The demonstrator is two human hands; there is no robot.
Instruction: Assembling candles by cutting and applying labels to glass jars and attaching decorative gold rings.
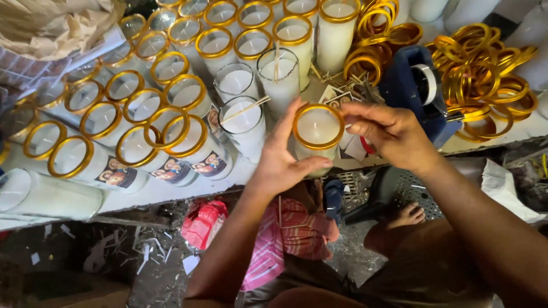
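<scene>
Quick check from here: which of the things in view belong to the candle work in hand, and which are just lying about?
In use:
left hand
right hand
held candle glass
loose gold rings
unringed candles

Lying about:
tape dispenser
pink cloth
crumpled paper

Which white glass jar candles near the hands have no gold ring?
The three white glass candles standing just left of the left hand; bare rims, sticks across two.

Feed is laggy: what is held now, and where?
Left hand grips the glass candle by its side; right hand fingers touch its gold rim.
</scene>
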